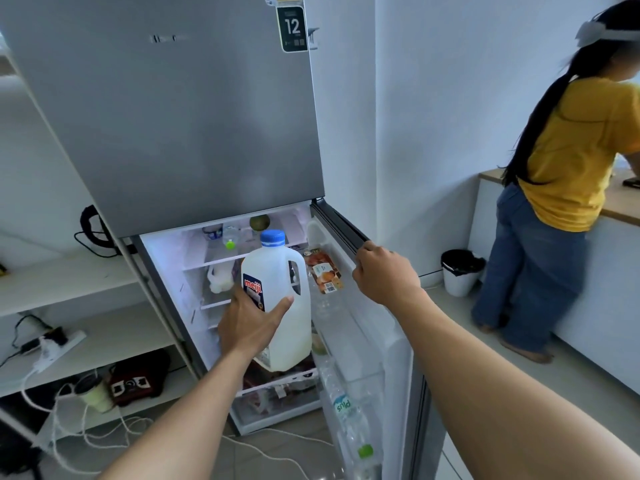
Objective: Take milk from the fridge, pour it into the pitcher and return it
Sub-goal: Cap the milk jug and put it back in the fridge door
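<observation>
The left hand (252, 317), curled around the milk jug (294, 327), should carry it upright while the right hand (384, 271), gripping the fridge door (337, 221), holds it wide.

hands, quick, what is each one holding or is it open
Left hand: holding the milk jug by its body.
Right hand: gripping the top edge of the open fridge door.

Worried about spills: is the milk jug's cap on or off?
On. The blue cap sits on the neck of the milk jug, held upright by the left hand; the right hand grips the fridge door.
</observation>
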Motion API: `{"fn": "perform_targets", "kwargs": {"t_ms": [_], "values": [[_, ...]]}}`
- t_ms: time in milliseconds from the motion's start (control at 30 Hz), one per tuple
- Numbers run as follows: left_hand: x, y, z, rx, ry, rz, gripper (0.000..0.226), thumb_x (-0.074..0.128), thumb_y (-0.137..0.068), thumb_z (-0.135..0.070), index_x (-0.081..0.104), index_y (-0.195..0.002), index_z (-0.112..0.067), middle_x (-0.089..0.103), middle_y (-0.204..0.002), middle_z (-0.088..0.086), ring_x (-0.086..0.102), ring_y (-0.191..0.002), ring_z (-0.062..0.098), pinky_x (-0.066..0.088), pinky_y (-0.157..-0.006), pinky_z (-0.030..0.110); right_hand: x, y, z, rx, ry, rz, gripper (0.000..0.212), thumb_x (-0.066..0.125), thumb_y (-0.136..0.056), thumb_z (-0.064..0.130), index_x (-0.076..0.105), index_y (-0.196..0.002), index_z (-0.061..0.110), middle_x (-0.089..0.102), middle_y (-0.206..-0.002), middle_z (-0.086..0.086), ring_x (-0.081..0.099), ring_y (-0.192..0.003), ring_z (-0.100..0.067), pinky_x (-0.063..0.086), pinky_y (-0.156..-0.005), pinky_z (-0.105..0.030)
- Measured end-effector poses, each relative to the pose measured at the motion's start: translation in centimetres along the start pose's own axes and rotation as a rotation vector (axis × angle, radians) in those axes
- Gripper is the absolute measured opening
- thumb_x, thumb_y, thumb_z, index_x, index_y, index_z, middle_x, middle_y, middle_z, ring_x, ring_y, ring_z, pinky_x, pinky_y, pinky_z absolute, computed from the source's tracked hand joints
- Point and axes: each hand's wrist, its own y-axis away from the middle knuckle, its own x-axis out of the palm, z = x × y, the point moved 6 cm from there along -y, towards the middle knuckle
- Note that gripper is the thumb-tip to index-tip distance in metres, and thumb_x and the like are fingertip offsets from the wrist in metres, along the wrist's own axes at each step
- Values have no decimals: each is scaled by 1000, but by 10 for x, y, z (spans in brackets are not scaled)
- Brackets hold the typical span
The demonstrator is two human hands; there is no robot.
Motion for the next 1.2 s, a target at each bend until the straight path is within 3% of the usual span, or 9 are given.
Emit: {"fn": "perform_targets", "kwargs": {"t_ms": [200, 367, 467, 567, 700, 800, 900, 1033, 1200], "values": [[-10, 7, 11, 4, 60, 46, 96, 59, -57, -83, 42, -127, -19, 63, -121, 3, 62, -110, 31, 50, -86, 39, -3, -23, 31, 135, -81, -16, 35, 41, -97, 35, 65, -101, 10, 59, -113, -9, 53, -111, -31, 36, -100, -47], [-21, 13, 36, 24, 89, 105, 90, 65, -61, -80, 40, -128, -24, 63, -123, -1, 63, -110, 29, 52, -89, 43, 28, -17, 86, 36, -549, 212, 35, 43, -97, 34, 64, -104, 6, 65, -107, -15, 60, -99, -33, 49, -86, -40], [-22, 15, 53, 24, 135, 155, 86, 62, -57, -83, 41, -121, -30, 65, -121, -5, 65, -108, 25, 54, -88, 44, 63, -6, 107, 12, -620, 363, 40, 39, -100, 41, 60, -99, 7, 61, -91, -13, 56, -85, -30, 41, -73, -34], [-17, 16, 76, -22, 152, 211, 84, 63, -59, -82, 39, -122, -32, 65, -119, -8, 66, -104, 22, 55, -88, 43, 96, -1, 126, 3, -642, 427, 41, 42, -97, 47, 59, -102, 10, 62, -95, -9, 58, -89, -28, 45, -76, -35], [8, 15, 109, -75, 295, 377, 75, 82, -72, -53, 38, -127, -27, 62, -112, -15, 64, -101, 13, 53, -89, 36, 138, 3, 142, 63, -595, 499, 34, 47, -95, 43, 60, -107, 14, 67, -100, -8, 62, -91, -27, 51, -81, -37], [28, 13, 131, -86, 425, 503, 65, 88, -71, -32, 55, -125, -19, 73, -108, -12, 69, -99, 3, 55, -94, 37, 165, 13, 149, 63, -529, 549, 21, 50, -94, 32, 57, -105, 16, 67, -105, -8, 62, -98, -27, 49, -81, -35], [54, 4, 173, -194, 489, 537, 93, 94, -59, -46, 46, -135, -24, 70, -121, -5, 68, -111, 16, 56, -94, 41, 191, 17, 159, 37, -456, 587, 19, 51, -92, 18, 53, -110, 12, 65, -112, -8, 59, -106, -27, 38, -73, -28], [82, 8, 193, -263, 592, 575, 101, 94, -63, -15, 28, -140, -20, 57, -127, -1, 60, -114, 17, 57, -80, 24, 235, 23, 155, 78, -460, 650, 21, 52, -91, 12, 53, -111, 16, 65, -106, -1, 60, -103, -24, 45, -78, -30], [130, -1, 226, -326, 655, 667, 108, 94, -47, -34, 36, -137, -24, 57, -128, -4, 60, -117, 22, 57, -89, 53, 289, 35, 147, 150, -444, 766, 33, 50, -93, 5, 51, -123, 16, 58, -105, 4, 51, -95, -11, 41, -83, -26]]}}
